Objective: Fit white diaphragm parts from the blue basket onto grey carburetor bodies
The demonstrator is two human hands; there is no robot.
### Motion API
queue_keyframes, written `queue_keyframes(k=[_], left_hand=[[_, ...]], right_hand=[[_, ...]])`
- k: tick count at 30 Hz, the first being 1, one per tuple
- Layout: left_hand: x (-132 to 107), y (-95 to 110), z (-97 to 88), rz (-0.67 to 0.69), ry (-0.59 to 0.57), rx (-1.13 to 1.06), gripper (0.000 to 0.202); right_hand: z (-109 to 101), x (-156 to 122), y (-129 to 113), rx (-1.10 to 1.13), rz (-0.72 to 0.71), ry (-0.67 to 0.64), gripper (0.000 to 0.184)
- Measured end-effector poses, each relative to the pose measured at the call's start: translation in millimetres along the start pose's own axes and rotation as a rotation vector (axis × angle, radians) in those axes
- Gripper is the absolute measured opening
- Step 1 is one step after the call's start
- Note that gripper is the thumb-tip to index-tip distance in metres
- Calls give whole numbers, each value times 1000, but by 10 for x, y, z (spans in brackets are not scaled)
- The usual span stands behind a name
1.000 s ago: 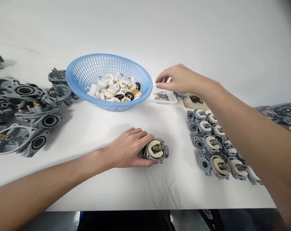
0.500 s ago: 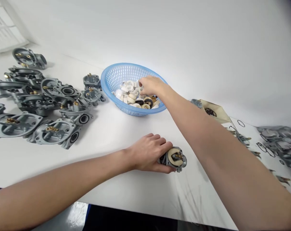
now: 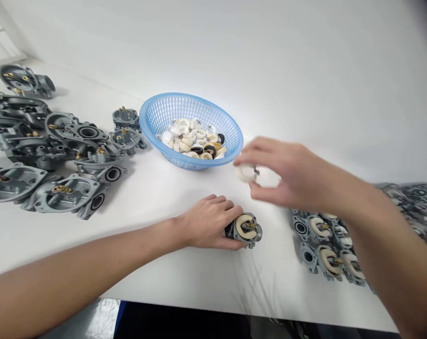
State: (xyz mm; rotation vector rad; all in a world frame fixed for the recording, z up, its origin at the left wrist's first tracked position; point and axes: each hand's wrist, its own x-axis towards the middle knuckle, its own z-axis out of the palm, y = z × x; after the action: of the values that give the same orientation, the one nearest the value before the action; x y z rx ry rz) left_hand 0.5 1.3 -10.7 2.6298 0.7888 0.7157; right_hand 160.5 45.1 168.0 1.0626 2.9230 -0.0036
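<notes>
My left hand (image 3: 213, 223) is wrapped round a grey metal carburetor body (image 3: 258, 233) on the white table. A cream C-shaped float (image 3: 240, 230) sits in its open bowl, around brass jets. Above and to the right, my right hand (image 3: 291, 172) pinches a whitish carburetor float (image 3: 246, 173) with a small metal piece, between thumb and fingers. This hand is slightly blurred and clear of the basket. Behind my hands stands a blue plastic basket (image 3: 185, 164), holding many white and cream floats (image 3: 192, 134) and a few black ones.
Several carburetor bodies (image 3: 67, 195) without floats crowd the left side of the table. On the right, carburetors with floats (image 3: 329, 261) stand in rows, partly behind my right forearm. More grey metal parts (image 3: 420, 202) are heaped at the far right. A white wall rises behind.
My right hand has come out of the basket toward me and to the right, now with a float in its fingers. My left hand keeps hold of the carburetor. The view has shifted slightly.
</notes>
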Motion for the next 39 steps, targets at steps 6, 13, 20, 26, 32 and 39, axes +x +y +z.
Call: queue_keyframes(k=[6,13,20,26,32,39], left_hand=[[6,8,-10,-13,-24,-57,56],[14,24,-32,-35,-40,-86,53],[8,37,-36,-32,-32,-62,59],[8,75,-58,-37,27,-123,66],[2,109,-58,-52,132,-171,51],[-8,115,-46,5,197,-167,39]], right_hand=[[461,-778,-148,271,37,60,51],[636,-795,-52,356,127,228,42],[368,-558,178,224,106,229,30],[53,262,460,139,84,283,25],[231,1170,682,39,143,177,30],[390,1524,757,-10,172,79,40]])
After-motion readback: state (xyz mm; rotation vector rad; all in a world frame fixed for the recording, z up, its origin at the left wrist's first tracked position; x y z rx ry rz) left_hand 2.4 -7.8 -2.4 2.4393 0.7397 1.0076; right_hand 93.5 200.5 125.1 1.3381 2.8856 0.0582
